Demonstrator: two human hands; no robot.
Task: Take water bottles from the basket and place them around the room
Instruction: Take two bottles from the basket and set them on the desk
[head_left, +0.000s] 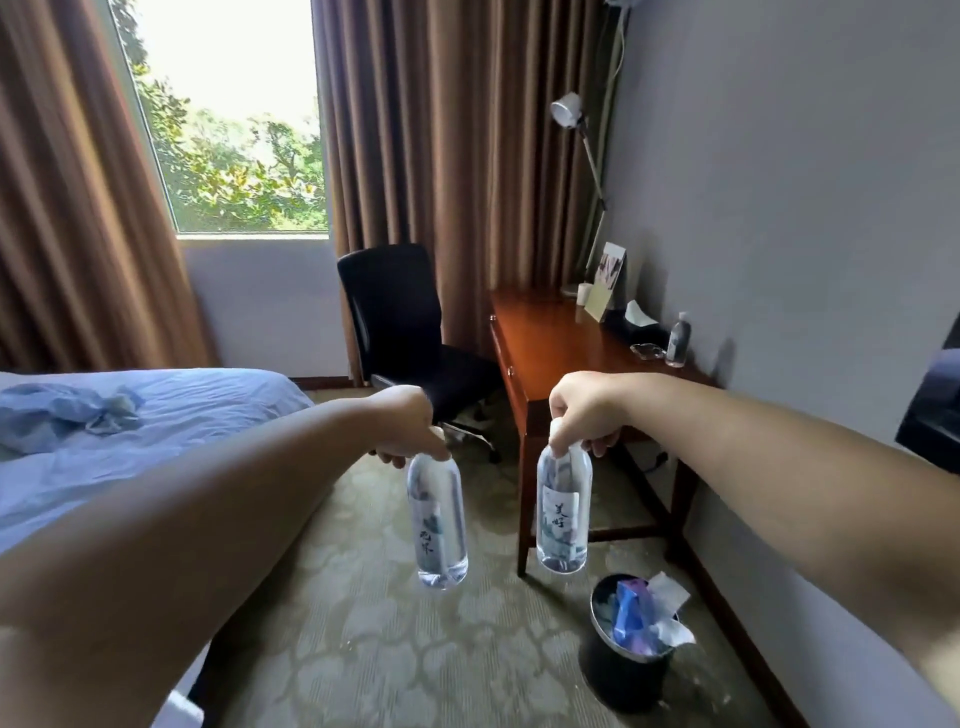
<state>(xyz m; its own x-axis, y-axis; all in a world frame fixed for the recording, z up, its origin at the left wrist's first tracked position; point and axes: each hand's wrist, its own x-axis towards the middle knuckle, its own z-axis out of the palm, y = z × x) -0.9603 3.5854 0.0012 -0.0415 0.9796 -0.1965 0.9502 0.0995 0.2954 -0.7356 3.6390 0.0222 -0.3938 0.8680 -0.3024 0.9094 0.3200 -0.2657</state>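
1. Bottles hang by their necks: left hand (410, 431) grips one bottle (439, 525), right hand (587, 415) grips the other bottle (563, 512).
2. We judge the desk (550, 338) beyond our right hand the likely spot; we should set bottles upright.

Both bare arms are reaching forward, forearms converging toward frame centre, wrists bent down. The left hand (410, 426) is curling knuckles-up, fingers (387, 458) pinching shut around the top of a bottle (438, 525) that is hanging straight down from it. The right hand (584, 410) is sitting level with the left and well apart from it, also knuckles-up, fingers (597, 446) closing on the neck of a second bottle (562, 512), which is hanging upright below it.
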